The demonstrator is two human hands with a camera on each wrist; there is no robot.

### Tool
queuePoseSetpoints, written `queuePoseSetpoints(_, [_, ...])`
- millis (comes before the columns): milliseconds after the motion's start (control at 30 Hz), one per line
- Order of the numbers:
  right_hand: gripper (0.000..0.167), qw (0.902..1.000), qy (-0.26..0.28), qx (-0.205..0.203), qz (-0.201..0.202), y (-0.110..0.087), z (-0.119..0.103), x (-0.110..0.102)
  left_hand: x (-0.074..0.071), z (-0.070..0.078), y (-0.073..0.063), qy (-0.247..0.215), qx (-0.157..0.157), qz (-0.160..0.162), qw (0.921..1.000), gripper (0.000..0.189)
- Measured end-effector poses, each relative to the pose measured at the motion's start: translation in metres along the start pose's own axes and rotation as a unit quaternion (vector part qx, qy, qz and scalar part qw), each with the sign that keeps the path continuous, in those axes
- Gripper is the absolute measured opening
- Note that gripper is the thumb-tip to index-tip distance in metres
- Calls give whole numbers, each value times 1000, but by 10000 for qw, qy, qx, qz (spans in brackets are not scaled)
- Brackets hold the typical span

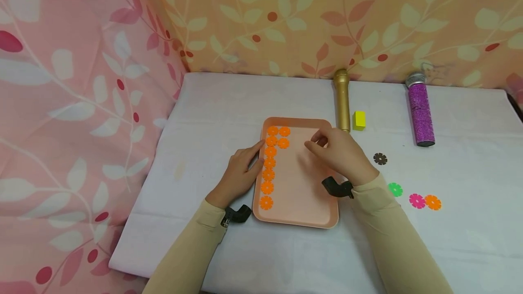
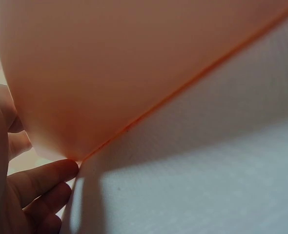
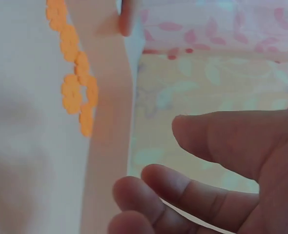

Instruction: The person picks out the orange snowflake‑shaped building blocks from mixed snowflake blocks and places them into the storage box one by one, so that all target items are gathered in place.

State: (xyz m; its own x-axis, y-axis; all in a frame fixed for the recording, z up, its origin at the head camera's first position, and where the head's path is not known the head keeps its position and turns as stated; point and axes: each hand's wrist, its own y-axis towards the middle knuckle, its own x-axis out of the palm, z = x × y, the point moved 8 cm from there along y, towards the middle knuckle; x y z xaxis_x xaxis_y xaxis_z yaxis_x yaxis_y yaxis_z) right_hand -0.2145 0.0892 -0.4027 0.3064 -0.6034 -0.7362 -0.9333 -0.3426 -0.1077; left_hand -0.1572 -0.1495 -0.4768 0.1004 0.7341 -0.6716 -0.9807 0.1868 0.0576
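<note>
A peach tray lies on the white cloth, with several orange flower-shaped discs in a column along its left side and two more beside the column's top. My left hand rests against the tray's left edge; fingertips touch the outer wall near its base in the left wrist view. Over the tray's upper right part is my right hand. Its thumb stands apart from the bent fingers, and nothing shows between them in the right wrist view.
Right of the tray lie a black disc, a green disc, a pink disc and an orange disc. Behind are a gold microphone, a yellow block and a purple glittery microphone. Patterned curtains border the table.
</note>
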Motion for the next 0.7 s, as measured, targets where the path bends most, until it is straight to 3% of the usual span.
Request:
queuePoseSetpoints(300, [31, 9999, -74, 121, 0, -27, 9, -19, -1, -2, 0, -5, -43, 24, 10000, 55])
queuePoseSetpoints(700, [50, 9938, -462, 977, -264, -61, 63, -41, -1, 0, -1, -38, -15, 17, 10000, 55])
